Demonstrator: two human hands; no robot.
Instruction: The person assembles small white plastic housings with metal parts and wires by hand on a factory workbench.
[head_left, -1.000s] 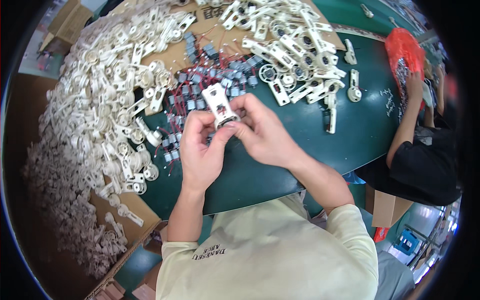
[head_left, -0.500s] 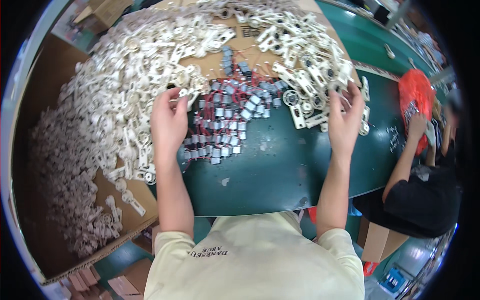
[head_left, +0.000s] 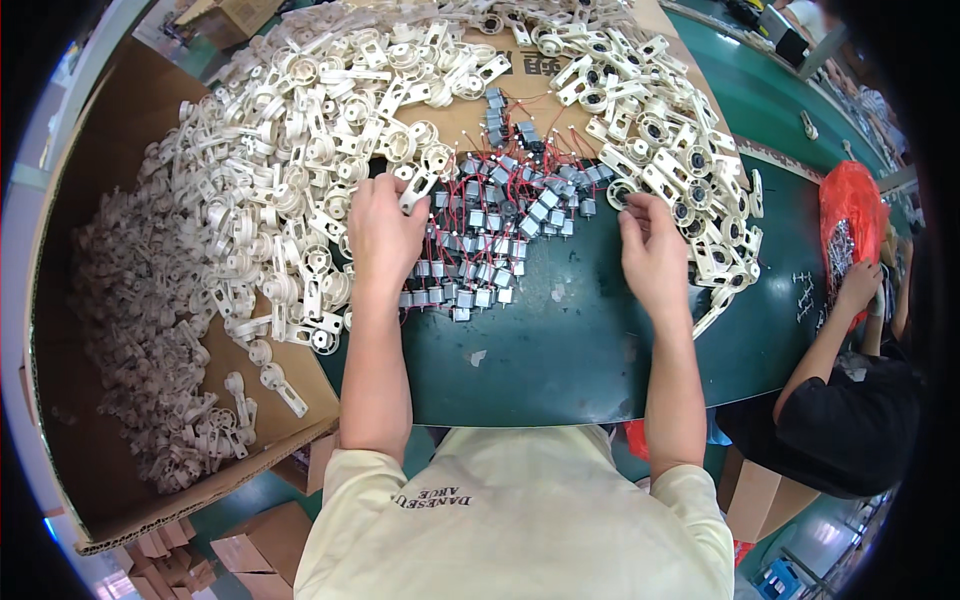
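A red bag (head_left: 852,203) stands at right — near a black-clad co-worker (head_left: 850,430) (brown box (head_left: 752,495) below).

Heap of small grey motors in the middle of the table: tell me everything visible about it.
The heap of motors is a loose spread of small, boxy grey pieces, metallic-looking, with red wires tangled among them. Most lie on the green tabletop; the far end rests on cardboard. White plastic-looking parts crowd its far left side. It lies between the left hand and right hand; contact with the left is unclear.
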